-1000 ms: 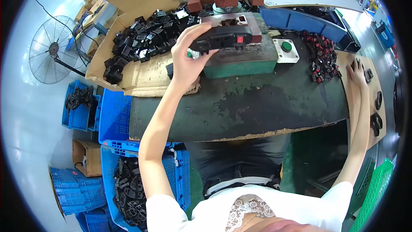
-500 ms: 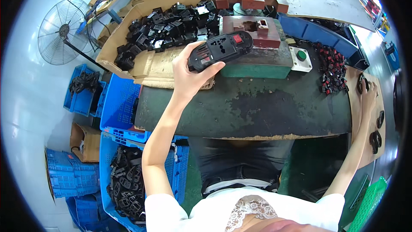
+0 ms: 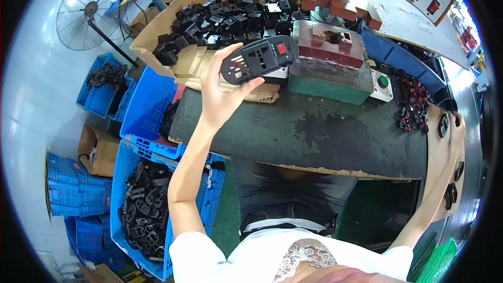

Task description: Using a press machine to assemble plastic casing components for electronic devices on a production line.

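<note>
My left hand (image 3: 220, 91) holds up a black oval power socket (image 3: 259, 60) by one end, thumb below and fingers above. The socket has a red rocker switch, several outlet holes and bare metal strips in an open section. It is raised over the front of a red-topped press fixture (image 3: 330, 47). At the far right, my right hand (image 3: 457, 128) is curled at the edge of a cardboard sheet (image 3: 437, 147). A dark spot shows between its fingers; what it is I cannot make out. Beside that hand a black oval part (image 3: 444, 126) lies on the sheet.
A cardboard box (image 3: 152, 47) of black socket modules stands at the back left. Red and black switches (image 3: 413, 99) are heaped near a green push button (image 3: 383, 81). A blue crate (image 3: 118, 220) of black housings sits lower left. A fan (image 3: 90, 8) stands behind.
The view has shifted. My left hand still holds the socket, its top face now turned more toward me. My right hand has come off the black oval part, which now lies beside it.
</note>
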A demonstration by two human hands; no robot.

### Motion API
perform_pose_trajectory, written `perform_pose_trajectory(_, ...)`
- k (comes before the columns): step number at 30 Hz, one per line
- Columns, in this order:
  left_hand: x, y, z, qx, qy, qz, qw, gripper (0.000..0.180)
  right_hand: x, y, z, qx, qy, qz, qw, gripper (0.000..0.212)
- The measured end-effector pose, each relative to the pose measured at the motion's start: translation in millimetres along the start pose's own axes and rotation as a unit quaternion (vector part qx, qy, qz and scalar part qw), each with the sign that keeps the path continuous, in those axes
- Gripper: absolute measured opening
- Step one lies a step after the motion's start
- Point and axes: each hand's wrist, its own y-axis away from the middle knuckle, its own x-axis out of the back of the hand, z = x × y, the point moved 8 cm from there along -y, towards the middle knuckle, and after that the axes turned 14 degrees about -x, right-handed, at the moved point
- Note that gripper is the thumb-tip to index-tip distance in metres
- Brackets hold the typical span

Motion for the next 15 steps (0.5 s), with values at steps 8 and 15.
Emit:
perform_pose_trajectory(8, 30, 7, 1, 0.007, -0.051, 0.024, 0.998, 0.065, -44, 137, -293, 0.148, -0.146, -0.251, 0.946, 0.026)
perform_pose_trajectory(15, 52, 13, 4, -0.006, -0.107, 0.014, 0.994, 0.064, -54, 253, -443, 0.447, -0.096, -0.196, 0.867, 0.059)
